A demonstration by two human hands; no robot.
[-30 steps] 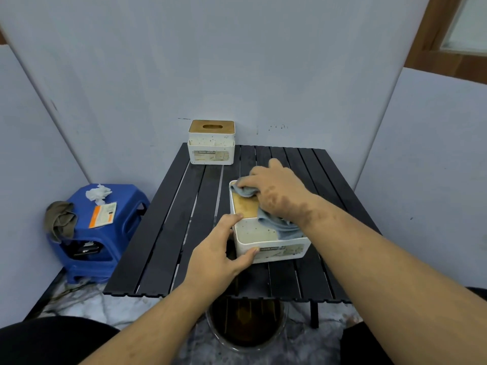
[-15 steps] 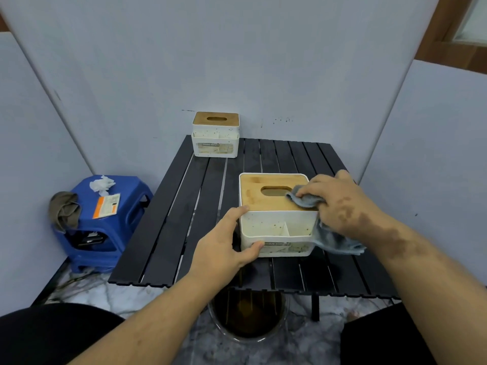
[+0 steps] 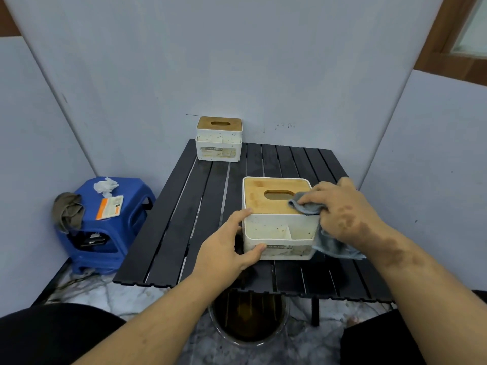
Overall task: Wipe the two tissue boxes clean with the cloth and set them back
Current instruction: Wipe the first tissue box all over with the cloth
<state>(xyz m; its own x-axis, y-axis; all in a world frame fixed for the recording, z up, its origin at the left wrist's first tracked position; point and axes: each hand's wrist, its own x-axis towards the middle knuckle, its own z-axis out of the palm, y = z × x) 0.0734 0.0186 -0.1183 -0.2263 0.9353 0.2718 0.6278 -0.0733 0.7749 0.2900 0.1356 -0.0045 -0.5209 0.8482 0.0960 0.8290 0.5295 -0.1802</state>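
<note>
A white tissue box with a wooden lid [image 3: 266,204] stands near the front of the black slatted table [image 3: 184,227]. My left hand [image 3: 226,248] grips its front left corner, thumb on the front face and fingers along the left side. My right hand [image 3: 342,209] holds a grey cloth [image 3: 329,245] bunched against the lid's right edge; the rest of the cloth hangs down the box's right side. A second, similar tissue box [image 3: 219,139] stands at the table's far left corner by the wall.
A blue plastic stool [image 3: 105,227] stands left of the table with a crumpled tissue [image 3: 105,186], a packet and a brown rag [image 3: 67,210] on it. A round basin of dark liquid [image 3: 249,317] sits on the floor under the table's front edge. Grey panels enclose three sides.
The near box went from tilted to standing upright and square. My right hand swept the cloth from the lid's left to its right edge. The left hand kept its grip.
</note>
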